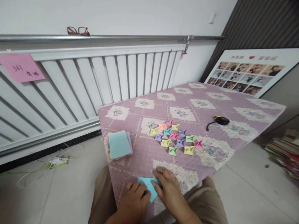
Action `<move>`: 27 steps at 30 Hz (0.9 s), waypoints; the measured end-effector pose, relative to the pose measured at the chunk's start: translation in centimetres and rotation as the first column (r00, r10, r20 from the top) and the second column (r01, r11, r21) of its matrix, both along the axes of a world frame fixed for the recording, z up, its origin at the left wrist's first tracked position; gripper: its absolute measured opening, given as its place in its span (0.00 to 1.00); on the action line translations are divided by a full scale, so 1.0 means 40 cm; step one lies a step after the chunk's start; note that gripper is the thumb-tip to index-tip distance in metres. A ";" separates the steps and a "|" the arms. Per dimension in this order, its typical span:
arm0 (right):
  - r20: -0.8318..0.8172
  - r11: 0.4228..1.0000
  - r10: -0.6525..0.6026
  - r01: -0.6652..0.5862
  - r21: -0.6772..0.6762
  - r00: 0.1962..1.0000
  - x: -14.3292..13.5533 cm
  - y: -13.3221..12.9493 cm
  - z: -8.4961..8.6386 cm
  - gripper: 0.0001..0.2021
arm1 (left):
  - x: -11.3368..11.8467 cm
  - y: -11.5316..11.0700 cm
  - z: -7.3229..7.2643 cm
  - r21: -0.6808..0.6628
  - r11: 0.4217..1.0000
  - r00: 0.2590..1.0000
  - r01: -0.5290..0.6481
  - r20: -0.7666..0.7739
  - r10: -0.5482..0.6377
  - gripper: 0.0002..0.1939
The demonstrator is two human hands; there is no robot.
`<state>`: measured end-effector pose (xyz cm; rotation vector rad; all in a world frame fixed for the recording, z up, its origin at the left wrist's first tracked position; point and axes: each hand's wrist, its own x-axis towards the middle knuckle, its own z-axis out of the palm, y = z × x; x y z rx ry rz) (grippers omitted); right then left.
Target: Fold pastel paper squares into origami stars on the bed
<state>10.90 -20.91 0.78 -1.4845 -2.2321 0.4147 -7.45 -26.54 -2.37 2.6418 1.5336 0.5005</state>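
A light blue sheet of folded paper lies at the near edge of the table, with a point toward me and a straight edge away from me. My left hand covers its left part, fingers curled and pressed down on it. At the right corner, my right hand grips the paper between thumb and fingers. Both hands hide parts of the sheet. Beyond them sit several small folded paper pieces in pink, yellow, green, blue and purple. Left of these is a stack of square paper with light blue on top.
A purple floral cloth covers the table. A black coiled object with a yellow part rests at the right. Behind stands a white radiator with glasses on its pipe. A power strip lies on the floor.
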 end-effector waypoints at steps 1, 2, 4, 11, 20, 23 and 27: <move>0.031 1.000 -0.009 0.010 -0.018 0.999 -0.004 -0.001 0.001 0.17 | 0.002 -0.001 0.004 -0.032 0.999 1.000 -0.005 0.008 0.005 0.10; 0.056 0.999 -0.019 0.021 -0.035 0.998 -0.007 -0.002 0.002 0.17 | 0.004 -0.001 0.008 -0.071 0.997 1.000 -0.008 0.018 0.009 0.11; 0.088 0.998 -0.033 0.038 -0.059 0.996 -0.009 -0.002 0.001 0.17 | 0.006 0.005 0.020 -0.168 0.986 0.999 -0.024 0.042 0.031 0.10; 0.116 0.993 -0.052 0.064 -0.103 0.992 -0.013 0.007 -0.003 0.11 | 0.009 0.057 0.062 -0.384 0.916 0.986 -0.115 0.066 0.152 0.08; 0.090 0.993 -0.062 0.070 -0.097 0.994 -0.016 0.007 0.003 0.10 | -0.014 0.101 0.108 -0.425 0.889 0.969 -0.173 0.086 0.230 0.13; 0.100 0.992 -0.048 0.059 -0.113 0.994 -0.013 0.008 0.006 0.08 | -0.019 0.111 0.122 -0.459 0.866 0.971 -0.199 0.024 0.236 0.13; 0.132 0.988 -0.025 0.045 -0.147 0.991 -0.009 0.018 0.020 0.08 | -0.019 0.116 0.133 -0.477 0.855 0.972 -0.204 0.003 0.233 0.14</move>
